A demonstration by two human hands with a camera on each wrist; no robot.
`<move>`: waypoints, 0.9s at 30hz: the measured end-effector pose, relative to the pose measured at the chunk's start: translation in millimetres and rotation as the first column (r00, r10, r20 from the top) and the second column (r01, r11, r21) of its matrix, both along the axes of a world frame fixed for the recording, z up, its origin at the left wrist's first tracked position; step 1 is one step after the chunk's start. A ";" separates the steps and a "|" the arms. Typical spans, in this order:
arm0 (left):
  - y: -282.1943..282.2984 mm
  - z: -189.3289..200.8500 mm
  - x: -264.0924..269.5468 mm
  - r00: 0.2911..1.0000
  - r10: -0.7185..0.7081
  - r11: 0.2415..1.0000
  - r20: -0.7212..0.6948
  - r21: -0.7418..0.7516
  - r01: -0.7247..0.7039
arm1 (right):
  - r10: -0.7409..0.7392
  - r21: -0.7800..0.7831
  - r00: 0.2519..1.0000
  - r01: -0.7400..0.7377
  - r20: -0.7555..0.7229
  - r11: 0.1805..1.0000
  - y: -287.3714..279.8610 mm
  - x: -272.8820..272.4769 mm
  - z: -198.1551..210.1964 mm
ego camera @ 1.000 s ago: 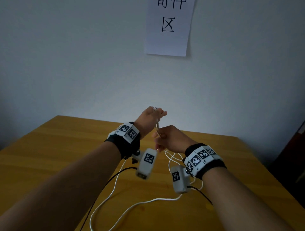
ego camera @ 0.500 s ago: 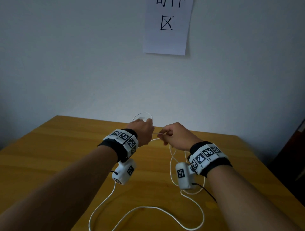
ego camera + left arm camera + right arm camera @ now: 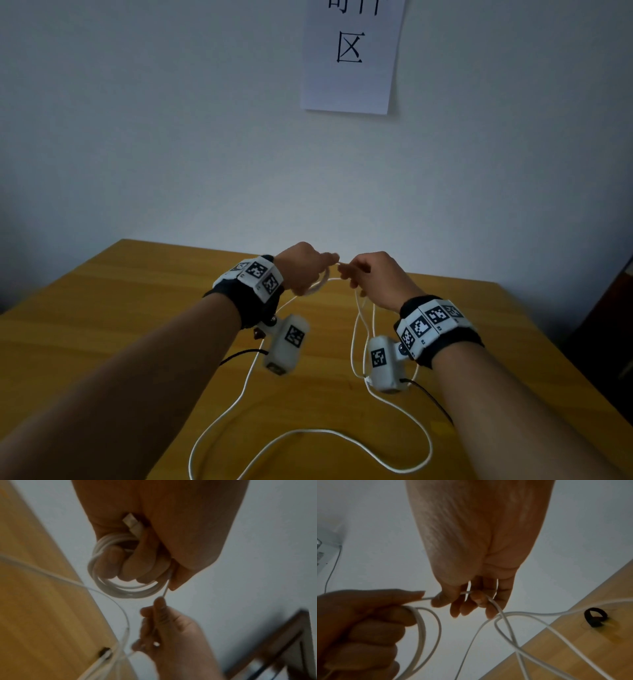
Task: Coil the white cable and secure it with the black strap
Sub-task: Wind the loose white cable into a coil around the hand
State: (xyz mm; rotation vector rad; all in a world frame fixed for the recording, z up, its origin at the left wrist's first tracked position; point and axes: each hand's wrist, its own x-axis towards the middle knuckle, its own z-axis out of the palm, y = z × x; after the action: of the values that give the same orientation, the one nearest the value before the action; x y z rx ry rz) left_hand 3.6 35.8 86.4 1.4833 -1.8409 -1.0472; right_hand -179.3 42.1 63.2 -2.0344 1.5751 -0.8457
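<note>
Closing in together now, the two hands have dropped from chest height toward the table (image 3: 102,325) since a second ago, and another turn looks laid on the coil. The left hand (image 3: 301,267) is clenched around the cable (image 3: 120,588): several white loops wrapped over its curled fingers (image 3: 111,563), the plug (image 3: 133,524) tucked against the palm. The right hand (image 3: 373,277) pinches the running strand just beside it, thumb and forefinger feeding it across. That means the coiling is well under way but far from finished, judging by the long slack looping over the table below the wrists.

The strap (image 3: 595,617) lies curled on the tabletop, well apart from both hands and untouched. On the wall hangs a sheet of paper (image 3: 352,54). A thin black lead (image 3: 431,397) runs from the right wrist camera close to the slack, and the loose white loops cross one another; either could snag as more cable is drawn up, I reckon.
</note>
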 end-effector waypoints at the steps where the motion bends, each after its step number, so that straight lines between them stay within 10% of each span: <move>1: 1.0 1.3 -0.4 0.992 -0.005 0.998 -0.127 0.058 0.012 | 0.005 -0.004 1.000 -0.005 -0.008 1.000 0.1 0.7 -0.8; 7: 1.3 4.9 -0.8 0.694 0.028 0.926 -0.720 0.281 0.254 | 0.007 0.034 0.999 -0.009 0.050 0.999 -4.0 8.7 -9.4; 18: 4.0 20.9 0.0 0.295 -0.058 0.913 -0.954 0.069 0.403 | 0.134 0.136 0.962 -0.104 -0.237 0.985 -2.6 11.2 -25.0; 27: 5.1 27.2 -5.6 0.413 -0.087 0.977 -0.906 0.005 0.215 | 0.170 0.235 0.934 -0.098 -0.313 0.967 10.6 23.4 -28.0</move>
State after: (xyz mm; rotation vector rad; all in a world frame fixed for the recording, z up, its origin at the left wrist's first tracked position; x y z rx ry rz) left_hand -2.0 40.9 113.6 0.5007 -1.0843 -1.6413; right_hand -155.9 52.7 35.2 -2.1732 1.5916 -0.2734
